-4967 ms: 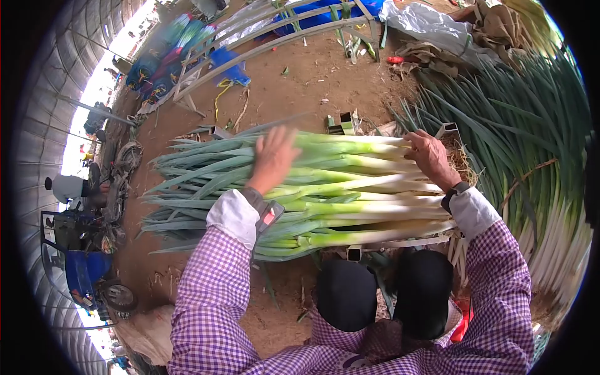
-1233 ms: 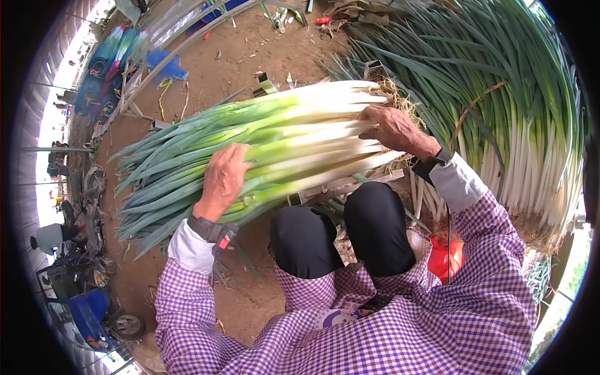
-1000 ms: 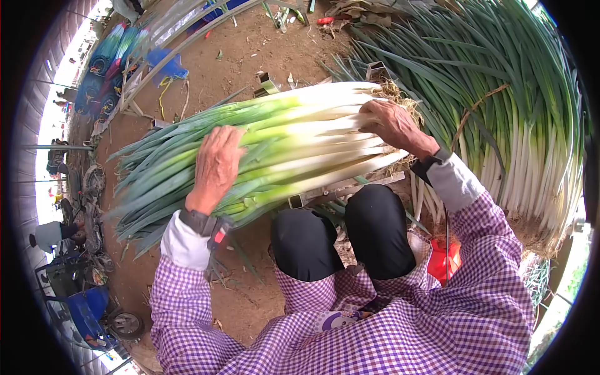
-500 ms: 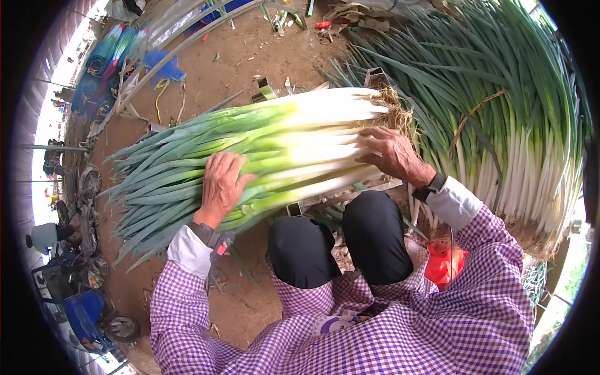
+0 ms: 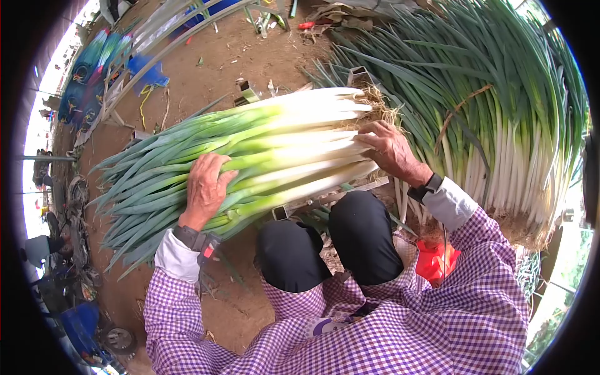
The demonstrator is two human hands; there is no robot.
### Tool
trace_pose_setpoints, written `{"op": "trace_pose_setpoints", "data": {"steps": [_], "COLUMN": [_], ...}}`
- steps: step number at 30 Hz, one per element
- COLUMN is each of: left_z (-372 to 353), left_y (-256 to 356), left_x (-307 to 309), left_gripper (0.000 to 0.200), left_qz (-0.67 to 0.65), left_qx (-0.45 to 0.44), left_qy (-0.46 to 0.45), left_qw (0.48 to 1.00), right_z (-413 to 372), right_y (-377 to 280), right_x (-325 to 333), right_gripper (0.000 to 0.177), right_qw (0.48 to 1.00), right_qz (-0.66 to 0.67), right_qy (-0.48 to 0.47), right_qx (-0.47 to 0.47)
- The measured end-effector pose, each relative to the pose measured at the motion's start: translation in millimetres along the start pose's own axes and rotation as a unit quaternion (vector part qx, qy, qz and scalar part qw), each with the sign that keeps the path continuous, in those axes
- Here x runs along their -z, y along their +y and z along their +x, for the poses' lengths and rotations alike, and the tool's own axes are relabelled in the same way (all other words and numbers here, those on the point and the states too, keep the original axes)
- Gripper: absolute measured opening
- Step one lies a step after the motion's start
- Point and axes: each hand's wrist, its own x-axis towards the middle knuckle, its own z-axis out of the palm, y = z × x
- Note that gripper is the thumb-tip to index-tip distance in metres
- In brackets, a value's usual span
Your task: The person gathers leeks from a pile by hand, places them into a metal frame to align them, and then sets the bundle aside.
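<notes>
Both hands have shifted toward the near side of the leek bundle (image 5: 269, 140) since approx. 5 secs ago, when they were over its far half; the view's turned too, so the bundle now slants, leaves lower left, roots (image 5: 380, 107) upper right; it lies across the person's front, just beyond the black-covered knees (image 5: 292, 256), up on a metal rack (image 5: 360, 76) w/ tube ends poking out, which prob. keeps it off the dirt & within reach; roots all face one end, seemingly to keep the stems parallel; the bigger leek pile (image 5: 500, 119) stands just beside, right of the roots.

Left hand (image 5: 206, 187) is fairly wide, thumb well out from the fingers, resting on the green leaves; right hand (image 5: 392, 153) is narrower, fingers half-curled over the white stems near the roots; its fingertips' undersides are hidden, so can't tell if it grips any or just touches.
</notes>
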Motion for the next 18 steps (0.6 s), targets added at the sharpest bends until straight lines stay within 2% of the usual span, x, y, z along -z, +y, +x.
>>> {"op": "trace_pose_setpoints", "data": {"steps": [5,8,15,18], "left_z": [5.0,4.0,19.1,20.6], "left_y": [3.2,2.1,-5.4,-9.7], "left_x": [3.7,0.6,6.0,-1.0], "left_gripper": [0.029,0.029,0.032,0.037], "left_qz": [0.006,0.009,0.034,0.035], "left_qx": [-0.001,-0.012,0.008,0.021], "left_qy": [-0.019,0.008,0.038,0.017], "left_qw": [1.0,1.0,0.999,0.999], "right_z": [-0.7,4.8,35.6,35.1], "right_y": [-9.5,-5.0,-1.4,20.8], "right_x": [0.8,2.1,-0.8,-30.5], "right_gripper": [0.021,0.022,0.015,0.013], "right_qw": [0.997,0.996,0.987,0.994], "right_qz": [0.025,-0.009,0.002,-0.006], "right_qy": [0.066,0.083,0.149,0.081], "right_qx": [-0.03,-0.045,-0.061,-0.074]}}
